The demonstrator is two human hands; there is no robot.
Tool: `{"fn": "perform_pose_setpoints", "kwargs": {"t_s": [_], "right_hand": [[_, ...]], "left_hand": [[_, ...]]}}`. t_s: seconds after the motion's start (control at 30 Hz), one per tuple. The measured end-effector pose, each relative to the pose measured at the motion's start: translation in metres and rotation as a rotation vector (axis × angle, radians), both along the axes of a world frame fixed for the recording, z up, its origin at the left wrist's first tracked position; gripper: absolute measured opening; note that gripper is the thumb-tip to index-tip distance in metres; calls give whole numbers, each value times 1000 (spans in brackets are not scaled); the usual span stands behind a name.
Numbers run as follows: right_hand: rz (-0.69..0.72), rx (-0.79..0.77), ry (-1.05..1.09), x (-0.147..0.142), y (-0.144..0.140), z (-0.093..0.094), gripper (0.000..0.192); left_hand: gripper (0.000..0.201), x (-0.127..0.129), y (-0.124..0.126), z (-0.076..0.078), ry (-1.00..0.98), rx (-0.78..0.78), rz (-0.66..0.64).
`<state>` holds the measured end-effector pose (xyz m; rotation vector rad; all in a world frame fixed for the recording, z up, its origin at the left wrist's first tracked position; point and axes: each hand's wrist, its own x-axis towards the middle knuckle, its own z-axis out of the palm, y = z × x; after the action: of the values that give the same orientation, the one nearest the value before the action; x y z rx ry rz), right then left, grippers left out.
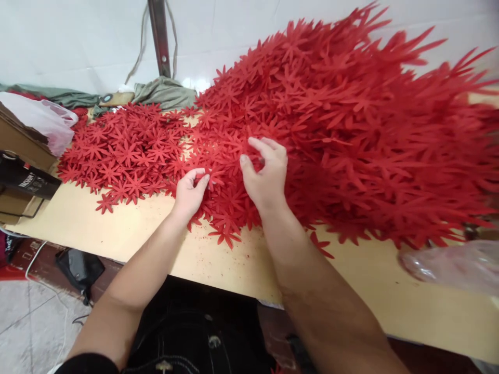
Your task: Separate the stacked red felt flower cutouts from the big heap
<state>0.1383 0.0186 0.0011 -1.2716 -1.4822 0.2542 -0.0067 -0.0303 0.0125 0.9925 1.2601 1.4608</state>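
**Hands sorting red cut-out flowers**

We see our left hand (189,191) pinching one flower (212,176) at the heap (331,130) edge. At three o'clock, our right hand (265,174) curls, thumb to fingertips, apparently to peel off another on the table (117,234).

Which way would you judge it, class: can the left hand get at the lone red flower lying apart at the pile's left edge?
Probably yes: the lone red flower lies on bare table, nothing between it and the left hand.
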Motion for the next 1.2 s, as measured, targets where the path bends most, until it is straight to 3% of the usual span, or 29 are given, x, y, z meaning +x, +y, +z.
{"fn": "perform_pose_setpoints", "kwargs": {"t_s": [0.13,0.23,0.33,0.43,0.53,0.67,0.87,1.03,1.2], "right_hand": [[-19,61,-87,-5,-9,12,32],[170,69,-28,-11,-17,22,28],[451,-103,68,-17,-25,27,26],[646,-345,180,-23,-29,27,30],[757,-468,333,-25,-29,25,34],[848,-492,467,-25,-27,24,35],[817,-459,527,-24,-28,30,41],[832,-440,516,-20,-29,34,33],[612,-370,543,-11,-21,28,31]], "left_hand": [[8,4,-1,0,8,-55,-11],[9,6,-3,1,-8,-42,-79],[9,7,-4,5,-31,-20,-145],[6,6,-5,11,-55,-43,-127],[8,6,-6,15,-93,-44,-122],[13,5,-7,16,-86,-12,-144],[30,4,-4,13,36,-23,-109],[31,6,-8,13,-66,-1,-165],[28,7,-10,15,-236,-90,-269]]}}
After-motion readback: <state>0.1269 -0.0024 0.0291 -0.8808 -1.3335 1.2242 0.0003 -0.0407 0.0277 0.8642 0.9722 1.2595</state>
